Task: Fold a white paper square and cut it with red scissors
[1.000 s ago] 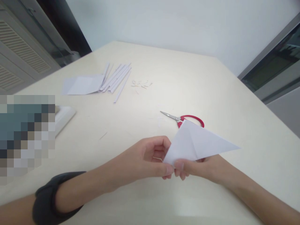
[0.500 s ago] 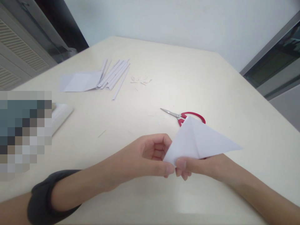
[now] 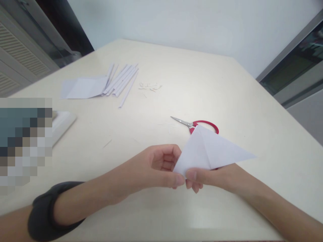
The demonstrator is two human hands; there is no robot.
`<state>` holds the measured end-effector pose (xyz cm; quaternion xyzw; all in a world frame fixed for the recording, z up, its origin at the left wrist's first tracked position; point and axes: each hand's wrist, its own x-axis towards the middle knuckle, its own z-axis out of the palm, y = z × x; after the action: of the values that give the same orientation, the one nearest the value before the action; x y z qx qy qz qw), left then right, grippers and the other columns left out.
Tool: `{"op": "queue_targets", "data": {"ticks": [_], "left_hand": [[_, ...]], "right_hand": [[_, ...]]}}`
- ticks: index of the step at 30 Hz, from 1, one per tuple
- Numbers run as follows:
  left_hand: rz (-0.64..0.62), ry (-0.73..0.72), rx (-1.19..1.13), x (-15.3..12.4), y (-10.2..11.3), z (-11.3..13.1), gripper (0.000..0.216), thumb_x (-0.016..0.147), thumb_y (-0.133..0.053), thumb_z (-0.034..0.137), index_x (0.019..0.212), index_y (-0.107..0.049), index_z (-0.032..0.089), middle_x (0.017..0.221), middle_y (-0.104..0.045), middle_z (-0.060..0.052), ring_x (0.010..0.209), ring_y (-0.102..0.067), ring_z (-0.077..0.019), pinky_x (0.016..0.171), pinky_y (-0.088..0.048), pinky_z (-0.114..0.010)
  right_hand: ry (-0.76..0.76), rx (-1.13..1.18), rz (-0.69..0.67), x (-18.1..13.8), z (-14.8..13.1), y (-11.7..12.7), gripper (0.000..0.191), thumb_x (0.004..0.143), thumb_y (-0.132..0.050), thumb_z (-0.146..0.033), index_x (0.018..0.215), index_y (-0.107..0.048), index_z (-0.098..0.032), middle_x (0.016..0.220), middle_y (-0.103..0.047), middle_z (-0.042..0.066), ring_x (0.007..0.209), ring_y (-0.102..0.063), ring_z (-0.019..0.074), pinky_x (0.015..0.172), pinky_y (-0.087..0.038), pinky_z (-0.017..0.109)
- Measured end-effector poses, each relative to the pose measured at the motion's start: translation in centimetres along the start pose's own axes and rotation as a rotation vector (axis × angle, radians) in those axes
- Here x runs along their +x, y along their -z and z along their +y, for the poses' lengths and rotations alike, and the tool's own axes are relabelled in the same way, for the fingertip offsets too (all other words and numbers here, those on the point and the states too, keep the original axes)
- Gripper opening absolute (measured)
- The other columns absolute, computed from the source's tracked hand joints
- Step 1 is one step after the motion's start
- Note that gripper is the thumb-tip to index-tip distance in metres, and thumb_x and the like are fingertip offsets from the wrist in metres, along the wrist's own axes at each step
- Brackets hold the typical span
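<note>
A white sheet of paper folded into a triangle [image 3: 212,151] is held just above the cream table [image 3: 176,77]. My left hand [image 3: 156,168] pinches its near left corner between thumb and fingers. My right hand [image 3: 214,178] grips the same corner from the right and below, thumb on top. A crease runs up the middle of the triangle, and its long point sticks out to the right. Both hands are closed on the paper.
Red-handled scissors [image 3: 199,125] lie just behind the paper, half hidden by it. Further back left lie several rolled paper sticks [image 3: 121,82], a flat white sheet [image 3: 83,88] and small paper scraps [image 3: 150,86]. A white object [image 3: 62,122] sits at the left edge beside a blurred patch.
The hands and folded paper stay almost where they were; the view has shifted slightly, and the pinch on the corner has tightened a little.
</note>
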<state>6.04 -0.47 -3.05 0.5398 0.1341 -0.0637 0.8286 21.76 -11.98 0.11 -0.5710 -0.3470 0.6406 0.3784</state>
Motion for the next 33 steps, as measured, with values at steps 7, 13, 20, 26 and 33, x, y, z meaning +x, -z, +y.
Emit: {"op": "queue_targets", "data": {"ticks": [7,13,20,26,33], "left_hand": [[0.005,-0.012,-0.026,0.0,-0.1,0.2,0.021,0.079,-0.072,0.020,0.081,-0.051,0.018,0.088,-0.072,-0.006,0.092,-0.065,-0.0207,0.076,-0.043,-0.030],[0.047,0.012,0.039,0.1,-0.1,0.3,0.025,0.079,-0.073,0.027,0.085,-0.050,0.019,0.090,-0.072,-0.007,0.090,-0.063,-0.0211,0.068,-0.042,-0.029],[0.079,0.026,0.005,0.0,-0.3,0.6,0.023,0.080,-0.073,0.026,0.085,-0.052,0.019,0.087,-0.070,-0.004,0.086,-0.061,-0.0177,0.064,-0.041,-0.025],[0.134,0.007,0.023,0.0,-0.3,0.5,0.015,0.083,-0.068,0.024,0.086,-0.054,0.020,0.088,-0.070,-0.002,0.090,-0.061,-0.0173,0.069,-0.042,-0.025],[0.160,-0.009,0.098,0.2,0.0,0.3,0.014,0.080,-0.065,0.023,0.079,-0.051,0.022,0.086,-0.070,-0.002,0.094,-0.060,-0.0213,0.072,-0.040,-0.030]], "right_hand": [[0.123,0.030,0.006,0.4,2.0,0.7,0.012,0.080,-0.071,-0.019,0.068,-0.070,-0.019,0.065,-0.066,-0.003,0.061,-0.061,0.0114,0.059,-0.051,0.020],[0.159,0.008,0.013,0.7,2.6,0.8,0.013,0.083,-0.069,-0.019,0.069,-0.070,-0.019,0.064,-0.065,-0.004,0.059,-0.061,0.0091,0.058,-0.050,0.018],[0.070,-0.005,0.063,0.4,1.5,0.5,0.017,0.083,-0.067,-0.013,0.067,-0.067,-0.018,0.064,-0.063,-0.004,0.059,-0.059,0.0081,0.058,-0.049,0.018],[0.192,0.030,0.067,1.1,2.9,0.8,0.019,0.086,-0.066,-0.018,0.068,-0.070,-0.021,0.063,-0.064,-0.005,0.059,-0.059,0.0075,0.056,-0.049,0.015],[0.238,0.064,0.053,1.5,3.3,1.2,0.019,0.087,-0.066,-0.022,0.068,-0.069,-0.020,0.063,-0.065,-0.004,0.058,-0.059,0.0081,0.054,-0.047,0.016]]}}
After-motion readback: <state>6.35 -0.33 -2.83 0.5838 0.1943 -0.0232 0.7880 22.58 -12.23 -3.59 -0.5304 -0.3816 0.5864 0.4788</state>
